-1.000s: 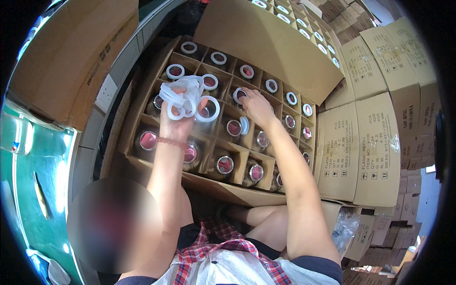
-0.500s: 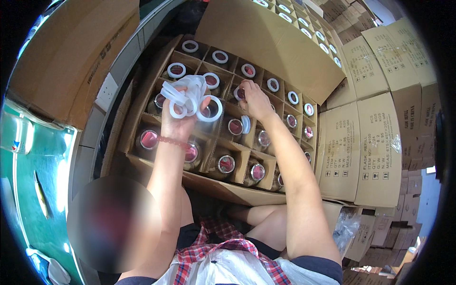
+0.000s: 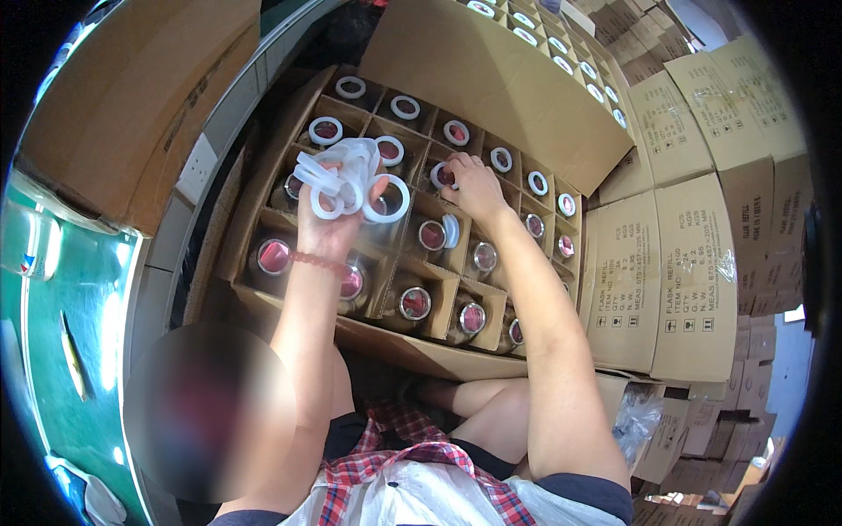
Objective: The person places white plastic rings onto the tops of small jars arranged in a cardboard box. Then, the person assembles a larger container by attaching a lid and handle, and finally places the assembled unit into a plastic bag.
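Left hand: my left hand is clenched round a bunch of white rubber rings, held up over the near-left part of the carton.
Right hand: my right hand rests on a flask mouth in the middle rows — fingertips pressing a ring there; I cannot tell if they pinch it.
Carton: open, with cardboard dividers — one silvery flask per cell, some already ringed in white.
Loose ring: one white ring stands on edge beside a flask, just below my right hand.
Surroundings: closed cartons stacked on my right.
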Demonstrator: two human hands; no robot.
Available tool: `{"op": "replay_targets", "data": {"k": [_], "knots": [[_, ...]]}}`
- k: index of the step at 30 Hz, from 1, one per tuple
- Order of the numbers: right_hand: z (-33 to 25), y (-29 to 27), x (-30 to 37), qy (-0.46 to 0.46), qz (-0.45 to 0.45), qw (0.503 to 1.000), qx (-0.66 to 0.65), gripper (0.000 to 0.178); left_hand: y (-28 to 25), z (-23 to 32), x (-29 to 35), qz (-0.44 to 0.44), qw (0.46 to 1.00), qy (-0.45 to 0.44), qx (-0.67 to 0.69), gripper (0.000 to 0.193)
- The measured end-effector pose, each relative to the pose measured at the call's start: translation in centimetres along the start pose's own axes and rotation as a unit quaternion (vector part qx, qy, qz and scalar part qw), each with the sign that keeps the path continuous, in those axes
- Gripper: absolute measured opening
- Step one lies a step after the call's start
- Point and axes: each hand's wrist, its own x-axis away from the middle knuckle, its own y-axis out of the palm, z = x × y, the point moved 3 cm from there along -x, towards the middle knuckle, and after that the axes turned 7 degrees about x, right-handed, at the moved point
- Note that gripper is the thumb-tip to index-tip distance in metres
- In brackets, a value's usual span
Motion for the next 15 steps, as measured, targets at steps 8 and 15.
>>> {"op": "replay_targets", "data": {"k": [8,15], "knots": [[-0.3,-0.9,-0.7,-0.020,0.021,0.999,0.016,0.048,0.2,-0.2,0.4,0.004,1.000,0.016,-0.018,0.042],[-0.2,-0.3,-1.2,-0.086,-0.028,0.996,0.014,0.047,0.2,-0.5,0.2,-0.002,1.000,0.011,-0.023,0.042]]}}
